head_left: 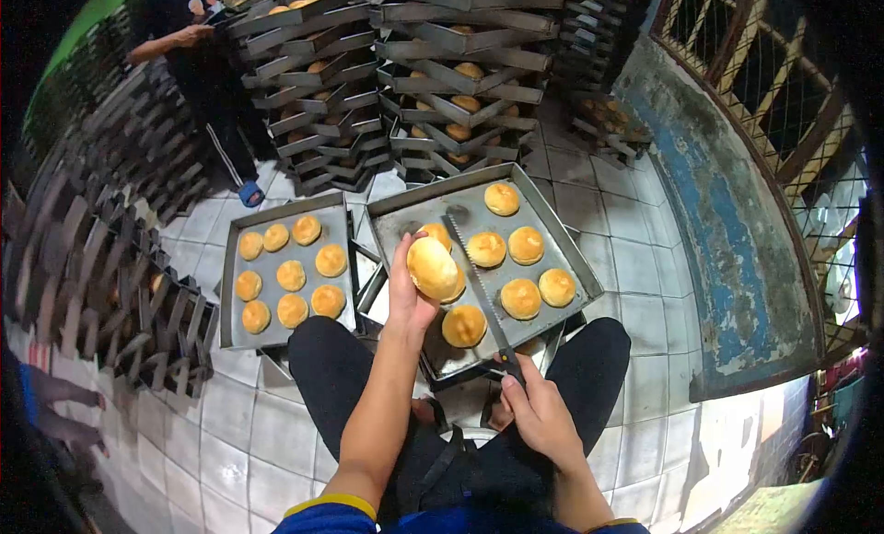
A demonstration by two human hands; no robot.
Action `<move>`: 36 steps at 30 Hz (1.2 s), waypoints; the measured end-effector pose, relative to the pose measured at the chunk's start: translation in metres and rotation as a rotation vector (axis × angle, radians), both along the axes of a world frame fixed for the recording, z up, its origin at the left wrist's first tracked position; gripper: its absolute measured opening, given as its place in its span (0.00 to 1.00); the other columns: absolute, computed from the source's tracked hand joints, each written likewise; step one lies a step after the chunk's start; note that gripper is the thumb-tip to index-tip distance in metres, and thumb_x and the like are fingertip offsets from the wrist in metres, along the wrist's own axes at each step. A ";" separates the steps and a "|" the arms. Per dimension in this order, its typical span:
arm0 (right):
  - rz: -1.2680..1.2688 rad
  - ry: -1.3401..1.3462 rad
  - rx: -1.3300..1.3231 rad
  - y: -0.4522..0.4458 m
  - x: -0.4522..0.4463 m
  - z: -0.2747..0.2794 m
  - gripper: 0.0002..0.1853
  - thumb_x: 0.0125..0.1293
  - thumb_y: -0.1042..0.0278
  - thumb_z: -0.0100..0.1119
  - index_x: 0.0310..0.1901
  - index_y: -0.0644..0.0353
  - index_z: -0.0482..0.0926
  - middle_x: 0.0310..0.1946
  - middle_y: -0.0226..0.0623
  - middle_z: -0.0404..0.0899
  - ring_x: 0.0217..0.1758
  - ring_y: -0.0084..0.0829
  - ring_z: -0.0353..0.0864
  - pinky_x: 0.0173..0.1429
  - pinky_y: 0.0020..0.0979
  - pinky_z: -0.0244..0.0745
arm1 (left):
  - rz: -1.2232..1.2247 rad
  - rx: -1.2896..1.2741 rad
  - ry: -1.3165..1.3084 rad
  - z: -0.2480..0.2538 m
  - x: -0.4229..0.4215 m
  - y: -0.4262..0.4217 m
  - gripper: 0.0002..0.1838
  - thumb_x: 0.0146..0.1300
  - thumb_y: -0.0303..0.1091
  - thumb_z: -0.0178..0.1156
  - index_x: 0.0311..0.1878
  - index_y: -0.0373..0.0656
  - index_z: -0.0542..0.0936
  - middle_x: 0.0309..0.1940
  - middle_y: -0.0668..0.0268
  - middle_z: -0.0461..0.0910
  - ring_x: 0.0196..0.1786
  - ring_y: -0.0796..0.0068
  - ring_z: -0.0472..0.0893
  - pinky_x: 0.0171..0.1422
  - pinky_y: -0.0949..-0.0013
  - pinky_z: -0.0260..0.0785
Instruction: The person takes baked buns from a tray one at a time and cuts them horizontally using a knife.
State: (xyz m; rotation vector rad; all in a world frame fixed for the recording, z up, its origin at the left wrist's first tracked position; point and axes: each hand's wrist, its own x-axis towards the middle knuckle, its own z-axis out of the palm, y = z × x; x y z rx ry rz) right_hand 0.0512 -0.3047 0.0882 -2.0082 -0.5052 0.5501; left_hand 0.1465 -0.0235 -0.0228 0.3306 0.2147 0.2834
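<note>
In my left hand point(412, 290) is a round golden bun point(431, 265), raised above the larger metal tray point(580, 258). My right hand point(541, 407) is closed round the dark handle of a long serrated knife point(481, 290). The blade points away from me over that tray, just right of the held bun and apart from it. Several buns lie in the larger tray, among them one point(464, 326) left of the blade and one point(521, 298) right of it. Part of the buns behind my left hand is hidden.
A smaller tray point(226, 299) with several buns stands at the left. Tall stacks of metal trays point(465, 51) rise ahead and at the left. A person point(198, 83) stands at the upper left. A blue-grey wall point(700, 193) and mesh window point(783, 83) are at the right.
</note>
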 end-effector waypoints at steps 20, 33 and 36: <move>0.009 -0.020 -0.161 -0.002 -0.010 0.014 0.22 0.86 0.60 0.50 0.69 0.68 0.71 0.32 0.62 0.84 0.42 0.67 0.86 0.49 0.58 0.76 | -0.124 0.036 0.106 -0.013 0.004 0.004 0.13 0.81 0.45 0.63 0.55 0.47 0.84 0.45 0.68 0.89 0.46 0.71 0.90 0.51 0.62 0.86; -0.019 -0.016 -0.190 -0.012 -0.017 0.011 0.23 0.85 0.60 0.52 0.71 0.68 0.71 0.36 0.67 0.85 0.47 0.70 0.85 0.54 0.61 0.76 | -0.117 0.058 0.167 -0.015 0.006 0.003 0.15 0.81 0.46 0.64 0.57 0.45 0.83 0.45 0.66 0.90 0.45 0.70 0.91 0.53 0.62 0.87; -0.017 -0.014 -0.197 -0.011 -0.016 0.013 0.23 0.85 0.60 0.52 0.71 0.68 0.71 0.37 0.68 0.85 0.46 0.70 0.85 0.54 0.61 0.76 | -0.123 0.049 0.164 -0.013 0.007 0.003 0.15 0.81 0.46 0.64 0.57 0.45 0.83 0.45 0.66 0.90 0.46 0.70 0.91 0.53 0.62 0.86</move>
